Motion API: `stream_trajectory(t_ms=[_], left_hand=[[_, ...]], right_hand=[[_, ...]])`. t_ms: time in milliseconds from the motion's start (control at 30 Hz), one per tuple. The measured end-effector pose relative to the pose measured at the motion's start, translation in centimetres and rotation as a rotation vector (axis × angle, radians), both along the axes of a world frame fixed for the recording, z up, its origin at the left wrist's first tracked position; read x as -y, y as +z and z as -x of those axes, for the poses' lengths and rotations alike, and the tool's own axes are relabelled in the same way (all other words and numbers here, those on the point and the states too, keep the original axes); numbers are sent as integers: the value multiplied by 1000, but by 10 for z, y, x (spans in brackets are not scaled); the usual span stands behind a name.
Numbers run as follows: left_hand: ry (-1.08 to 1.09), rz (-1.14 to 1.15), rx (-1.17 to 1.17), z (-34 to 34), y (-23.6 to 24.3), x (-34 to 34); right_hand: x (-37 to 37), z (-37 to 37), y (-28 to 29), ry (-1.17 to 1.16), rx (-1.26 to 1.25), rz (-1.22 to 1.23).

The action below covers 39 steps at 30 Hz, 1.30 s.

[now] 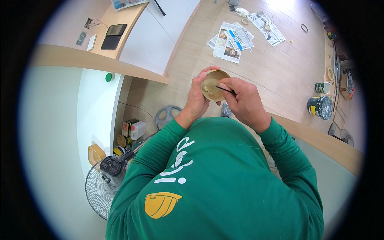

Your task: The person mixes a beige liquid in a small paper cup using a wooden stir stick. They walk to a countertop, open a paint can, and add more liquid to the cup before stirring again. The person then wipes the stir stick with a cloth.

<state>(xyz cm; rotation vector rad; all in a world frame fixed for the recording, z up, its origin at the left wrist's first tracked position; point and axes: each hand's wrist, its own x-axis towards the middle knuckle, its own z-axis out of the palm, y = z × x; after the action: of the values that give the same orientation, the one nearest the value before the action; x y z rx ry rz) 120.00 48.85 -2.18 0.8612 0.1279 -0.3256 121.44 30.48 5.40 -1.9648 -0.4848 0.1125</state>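
In front of my chest my left hand (197,95) wraps round a small round tub (217,74) from its left side, tilting its open mouth toward me. Beige paste (209,89) lies inside, thicker along the lower left of the tub. My right hand (245,99) is closed on a thin dark tool (222,88), whose end reaches over the mouth of the tub. What sort of tool it is does not show clearly, because the fingers cover part of it.
Newspaper sheets (236,40) lie on the wooden floor ahead. A dark paint bucket (320,107) and a smaller can (322,88) stand at the right. On the left are a standing fan (98,188), a white jug (138,130) and a shelf with dark devices (114,37).
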Motion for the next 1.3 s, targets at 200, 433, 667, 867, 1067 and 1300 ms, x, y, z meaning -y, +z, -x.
stream_trajectory(t_ms=[200, 433, 667, 867, 1067, 1300], left_hand=[[-10, 3, 8, 1, 2, 7], [-34, -41, -5, 0, 0, 8], [-28, -73, -5, 3, -3, 10], [42, -108, 17, 0, -10, 11], [13, -83, 5, 4, -13, 9], [49, -121, 40, -3, -9, 9]], right_hand=[[13, -3, 3, -8, -1, 19], [11, 1, 1, 15, 67, 78], [30, -2, 4, 114, 137, 269], [10, 7, -6, 85, 87, 152], [23, 6, -4, 102, 173, 305], [12, 5, -2, 21, 72, 117]])
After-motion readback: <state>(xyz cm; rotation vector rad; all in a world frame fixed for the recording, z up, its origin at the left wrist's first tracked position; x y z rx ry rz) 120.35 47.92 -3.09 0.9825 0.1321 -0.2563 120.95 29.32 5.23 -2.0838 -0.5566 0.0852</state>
